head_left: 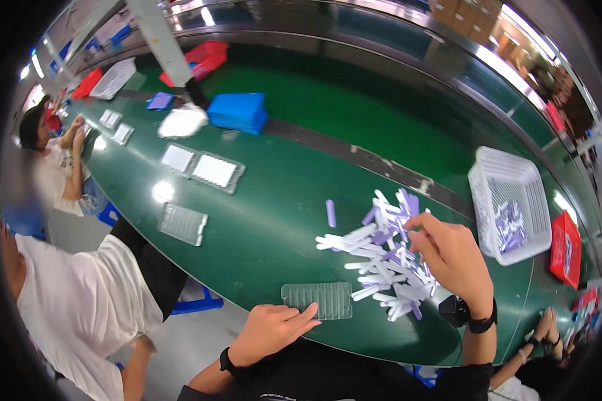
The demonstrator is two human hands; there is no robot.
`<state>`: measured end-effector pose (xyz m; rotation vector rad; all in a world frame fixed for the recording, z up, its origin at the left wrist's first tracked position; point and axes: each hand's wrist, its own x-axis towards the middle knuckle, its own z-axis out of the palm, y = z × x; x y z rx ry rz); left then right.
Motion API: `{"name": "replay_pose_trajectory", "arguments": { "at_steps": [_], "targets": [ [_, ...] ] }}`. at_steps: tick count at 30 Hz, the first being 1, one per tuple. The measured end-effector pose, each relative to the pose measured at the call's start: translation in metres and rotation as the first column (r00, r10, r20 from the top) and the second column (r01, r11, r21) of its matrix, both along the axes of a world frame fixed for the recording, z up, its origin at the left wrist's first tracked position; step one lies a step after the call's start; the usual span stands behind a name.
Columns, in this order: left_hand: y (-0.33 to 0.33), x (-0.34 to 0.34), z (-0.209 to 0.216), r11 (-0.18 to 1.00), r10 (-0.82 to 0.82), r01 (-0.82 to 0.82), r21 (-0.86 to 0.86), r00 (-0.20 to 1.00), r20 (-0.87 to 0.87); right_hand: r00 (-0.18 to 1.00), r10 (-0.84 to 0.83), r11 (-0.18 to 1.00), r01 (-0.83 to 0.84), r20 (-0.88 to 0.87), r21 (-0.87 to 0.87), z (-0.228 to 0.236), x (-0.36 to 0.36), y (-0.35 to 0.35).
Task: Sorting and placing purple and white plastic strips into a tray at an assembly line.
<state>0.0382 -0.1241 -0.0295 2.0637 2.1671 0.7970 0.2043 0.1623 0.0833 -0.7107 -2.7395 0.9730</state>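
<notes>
A clear plastic tray with a row of narrow slots lies on the green table in front of me. My left hand rests at its near left edge, fingers stretched out, the index finger touching the tray. To the right is a loose pile of small white and purple sticks. Over the pile's right side is my right hand, its fingers bent and apart, tips close to the sticks. I see no stick clearly held in it. One purple stick lies apart, left of the pile.
A white basket with more purple sticks stands at the right, beside a red bin. Farther left lie an unfilled clear tray and trays of white sticks. A blue box stands behind. People sit at both sides.
</notes>
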Motion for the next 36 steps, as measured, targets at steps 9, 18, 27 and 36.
{"name": "replay_pose_trajectory", "arguments": {
  "at_steps": [9,18,27,36],
  "targets": [
    [0.083,-0.013,0.022,0.994,-0.034,0.070,-0.078,0.919,0.394,0.975,-0.221,0.974,0.220,0.017,0.046,-0.058,0.100,0.008],
    [0.210,-0.052,0.019,0.991,0.061,-0.002,-0.133,0.894,0.444,0.993,0.052,0.998,-0.049,-0.110,0.034,-0.079,0.028,0.039],
    [0.206,-0.052,-0.011,0.976,0.207,-0.178,-0.125,0.589,0.781,0.997,0.044,0.979,-0.055,-0.061,-0.196,-0.104,0.029,0.052],
    [0.210,-0.046,-0.015,0.978,0.199,-0.172,-0.116,0.615,0.763,0.994,-0.046,0.980,0.026,-0.101,-0.197,-0.107,0.032,0.042]
  ]
}}
